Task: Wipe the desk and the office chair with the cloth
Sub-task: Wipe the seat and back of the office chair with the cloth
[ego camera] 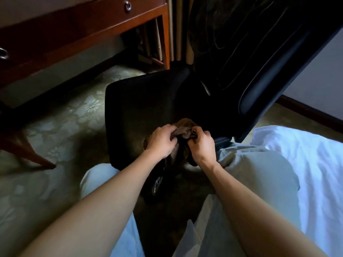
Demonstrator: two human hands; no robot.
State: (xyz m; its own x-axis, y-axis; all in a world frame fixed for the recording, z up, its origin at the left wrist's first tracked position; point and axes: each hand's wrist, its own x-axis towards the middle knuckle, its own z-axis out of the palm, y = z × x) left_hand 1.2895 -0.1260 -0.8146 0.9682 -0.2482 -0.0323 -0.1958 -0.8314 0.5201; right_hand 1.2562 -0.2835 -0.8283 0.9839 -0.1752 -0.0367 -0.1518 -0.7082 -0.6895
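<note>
Cloth [182,133] apparently over chair [141,101], desk [74,34] beyond.

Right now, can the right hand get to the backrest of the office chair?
Probably yes. The right hand grips the brown cloth over the seat, and the backrest rises just beyond it with nothing between.

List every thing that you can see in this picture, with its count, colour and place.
cloth: one, brown, bunched in both hands, centre
office chair: one, black, centre, under the cloth
desk: one, red-brown wood, upper left
drawer handles: two, metal, desk front
carpet: one, pale patterned, floor
bedding: one, white, right side
trouser legs: two, light, bottom
left hand: one, gripping the cloth
right hand: one, gripping the cloth
</note>
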